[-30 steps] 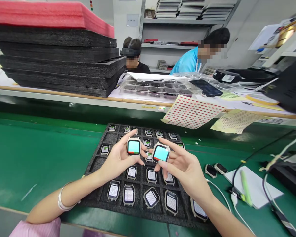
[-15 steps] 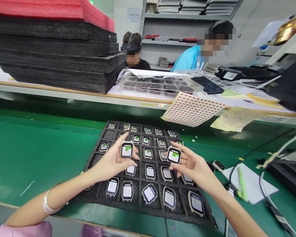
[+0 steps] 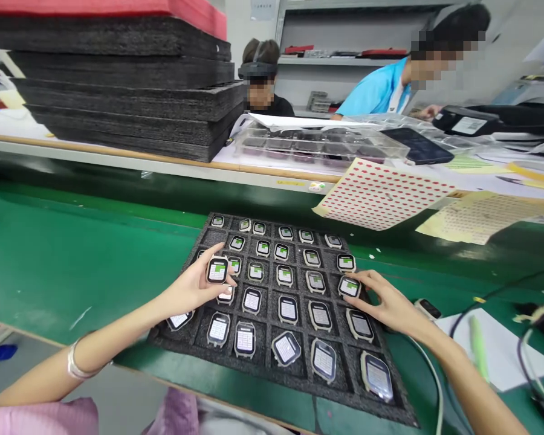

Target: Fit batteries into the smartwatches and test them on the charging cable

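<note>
Left hand [image 3: 191, 291]: grip closed on a square pale-cased smartwatch body [image 3: 217, 270] with lit screen, held just above the left columns of the black foam pocket tray [image 3: 236, 367]. Right hand [image 3: 392, 304]: grip pinched on a second pale-cased smartwatch body [image 3: 349, 286], seated in a pocket at the tray's right edge. Tray lies on green desk [image 3: 72, 260], its pockets holding like watch bodies; red-dotted sticker sheet [image 3: 383, 194] behind

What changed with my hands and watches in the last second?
The right hand lowered its square silver watch body into a pocket of the black foam tray. Both screens switched from teal to white and green. The left hand sank slightly, still pinching the other watch body. The tray stayed put.
</note>
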A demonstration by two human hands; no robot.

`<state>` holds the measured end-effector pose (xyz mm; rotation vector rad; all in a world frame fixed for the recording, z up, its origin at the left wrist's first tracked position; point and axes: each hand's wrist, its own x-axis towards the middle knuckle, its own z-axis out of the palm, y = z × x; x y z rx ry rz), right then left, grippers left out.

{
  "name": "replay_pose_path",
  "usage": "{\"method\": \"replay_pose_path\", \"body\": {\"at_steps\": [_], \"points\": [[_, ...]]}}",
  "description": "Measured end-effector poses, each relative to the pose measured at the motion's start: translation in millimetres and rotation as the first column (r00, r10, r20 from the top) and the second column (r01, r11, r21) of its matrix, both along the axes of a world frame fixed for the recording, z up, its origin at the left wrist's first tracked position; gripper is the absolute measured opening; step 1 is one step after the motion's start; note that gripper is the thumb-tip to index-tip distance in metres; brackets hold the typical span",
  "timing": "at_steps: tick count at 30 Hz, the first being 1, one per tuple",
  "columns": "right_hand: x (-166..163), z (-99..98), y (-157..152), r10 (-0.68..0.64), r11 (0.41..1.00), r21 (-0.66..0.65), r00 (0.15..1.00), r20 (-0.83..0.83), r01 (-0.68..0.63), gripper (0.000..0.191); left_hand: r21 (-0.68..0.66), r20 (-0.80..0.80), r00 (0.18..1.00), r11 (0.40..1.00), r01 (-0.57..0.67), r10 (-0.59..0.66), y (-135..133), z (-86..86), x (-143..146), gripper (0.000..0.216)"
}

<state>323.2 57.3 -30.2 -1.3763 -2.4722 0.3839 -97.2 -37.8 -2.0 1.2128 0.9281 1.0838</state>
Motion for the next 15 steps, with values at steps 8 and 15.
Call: {"method": "replay_pose_path", "body": {"at_steps": [8,15], "points": [[-62.4,29.8,-31.0,0.155,0.975,0.165,0.988,-0.009,-0.152,0.031,0.199,-0.696,0.714,0.976,0.084,0.08,-4.0,-8.7,-53.4,0.041],[-178.5,24.5,-55.5,0.454,0.874,0.117,0.878,0.152,-0.472,0.02,0.279,-0.917,0.376,0.891,0.357,0.136,4.4,-15.7,-71.3,0.036]]}}
